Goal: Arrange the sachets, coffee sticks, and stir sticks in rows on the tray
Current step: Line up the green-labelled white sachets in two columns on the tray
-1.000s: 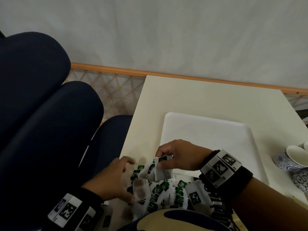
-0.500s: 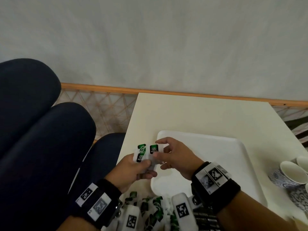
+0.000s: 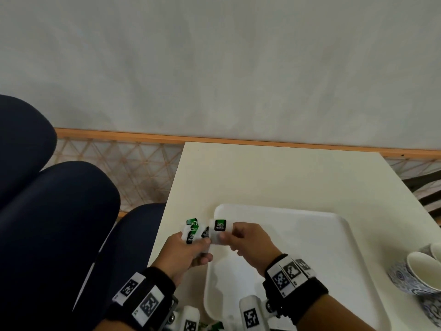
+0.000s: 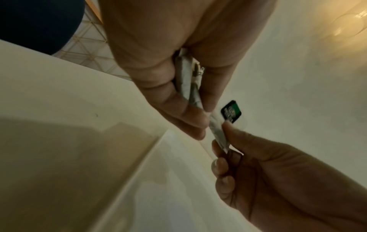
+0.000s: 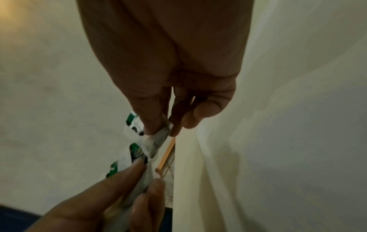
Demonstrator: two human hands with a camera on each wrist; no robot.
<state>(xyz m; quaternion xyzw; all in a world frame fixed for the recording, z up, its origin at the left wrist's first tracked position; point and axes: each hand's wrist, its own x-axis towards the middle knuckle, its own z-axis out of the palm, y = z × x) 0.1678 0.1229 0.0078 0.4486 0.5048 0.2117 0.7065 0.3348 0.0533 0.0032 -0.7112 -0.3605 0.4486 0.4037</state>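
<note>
Your right hand (image 3: pixel 248 240) pinches one white-and-green sachet (image 3: pixel 220 229) over the left edge of the white tray (image 3: pixel 317 259). Your left hand (image 3: pixel 183 253), just beside it, grips a fanned bunch of sachets (image 3: pixel 193 231) above the cream worktop (image 3: pixel 274 173). Patterned cups (image 3: pixel 415 271) stand right of the tray.

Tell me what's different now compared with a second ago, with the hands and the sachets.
Both hands came up off the pile at the table's near edge. The left hand now grips a small bunch of sachets, and the right hand pinches one sachet at the tray's near-left corner. The tray still holds no sachets; the cups stayed put.
</note>
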